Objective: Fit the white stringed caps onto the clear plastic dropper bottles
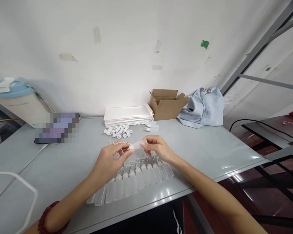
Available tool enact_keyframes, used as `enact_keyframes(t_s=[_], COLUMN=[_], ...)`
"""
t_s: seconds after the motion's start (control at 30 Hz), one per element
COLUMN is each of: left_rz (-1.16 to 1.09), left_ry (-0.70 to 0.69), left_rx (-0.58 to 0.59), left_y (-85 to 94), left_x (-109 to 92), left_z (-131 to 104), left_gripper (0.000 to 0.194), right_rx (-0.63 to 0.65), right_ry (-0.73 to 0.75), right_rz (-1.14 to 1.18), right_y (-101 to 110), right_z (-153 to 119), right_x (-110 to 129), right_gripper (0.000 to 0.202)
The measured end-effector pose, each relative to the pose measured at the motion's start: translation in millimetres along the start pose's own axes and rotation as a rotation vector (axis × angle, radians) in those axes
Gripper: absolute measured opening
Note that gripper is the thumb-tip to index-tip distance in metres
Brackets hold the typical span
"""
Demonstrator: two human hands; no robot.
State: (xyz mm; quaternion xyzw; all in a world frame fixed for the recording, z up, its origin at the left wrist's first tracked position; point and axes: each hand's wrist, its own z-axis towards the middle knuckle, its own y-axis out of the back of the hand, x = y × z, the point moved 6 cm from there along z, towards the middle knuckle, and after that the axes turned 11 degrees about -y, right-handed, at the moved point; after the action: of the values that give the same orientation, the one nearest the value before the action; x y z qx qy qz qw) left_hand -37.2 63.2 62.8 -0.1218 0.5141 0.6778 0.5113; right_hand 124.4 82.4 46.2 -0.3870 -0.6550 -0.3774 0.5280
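Between my two hands is a small translucent squeeze bottle (138, 145), held up over the table and lying nearly level. My left hand (114, 157) pinches its capped end, from which a thin bent spout points left. The fingers of my right hand (156, 146) grip the bottle's other end. Below them, a row of capped squeeze bottles (132, 184) with curved spouts lies on the table, and more bottles behind it are partly hidden by my hands. A pile of loose white caps (118, 131) sits just beyond.
A stack of white flat packs (127, 113), an open cardboard box (169, 107) and a pale blue cloth (205, 109) line the wall. Two bottles (151, 127) lie near the stack. At left are a blurred phone (58, 128), its white cable (30, 162) and a blue-lidded container (19, 100).
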Motion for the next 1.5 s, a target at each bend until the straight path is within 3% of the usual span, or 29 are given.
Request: enact_keyframes(t_s=[0.17, 0.47, 0.6, 0.7, 0.9, 0.97, 1.03, 1.2, 1.27, 1.4, 1.5], left_rz=[-0.213, -0.439, -0.320, -0.158, 0.177, 0.189, 0.173, 0.028, -0.028, -0.081, -0.013], left_ry=[0.215, 0.320, 0.254, 0.177, -0.330, -0.414, -0.367, -0.035, 0.033, 0.074, 0.014], left_rx=[0.215, 0.318, 0.293, 0.255, -0.007, -0.063, -0.057, 0.206, 0.244, 0.262, 0.255], left_y=[-8.9, -16.4, -11.4, -8.0, -2.6, -1.9, -1.1, -7.2, -7.4, -8.2, -9.6], left_x=[5, 13, 10, 6, -14, -17, -16, -5, -3, 1, -1], left_z=[0, -5, -4, -3, -3, -4, -3, 0, -1, -2, -1], left_gripper=[0.041, 0.044, 0.040, 0.038, 0.022, 0.015, 0.015, 0.041, 0.047, 0.047, 0.044], right_rx=[0.018, -0.086, -0.120, -0.100, -0.034, -0.032, -0.021, 0.013, -0.013, -0.048, -0.065], right_ry=[0.058, 0.273, 0.293, 0.212, 0.075, 0.056, 0.065, 0.154, 0.161, 0.163, 0.142], right_rz=[0.001, -0.313, -0.344, -0.254, -0.103, -0.085, -0.050, 0.029, 0.007, -0.052, -0.022], right_y=[-2, -2, -1, -2, -3, -3, -3, -4, -2, -1, -2], right_z=[-2, -9, -9, -7, -3, -3, -4, -6, -6, -6, -5], right_x=[5, 15, 16, 10, 2, 2, 3, 9, 9, 9, 7], right_gripper=[0.027, 0.026, 0.024, 0.024, 0.026, 0.026, 0.025, 0.025, 0.025, 0.024, 0.022])
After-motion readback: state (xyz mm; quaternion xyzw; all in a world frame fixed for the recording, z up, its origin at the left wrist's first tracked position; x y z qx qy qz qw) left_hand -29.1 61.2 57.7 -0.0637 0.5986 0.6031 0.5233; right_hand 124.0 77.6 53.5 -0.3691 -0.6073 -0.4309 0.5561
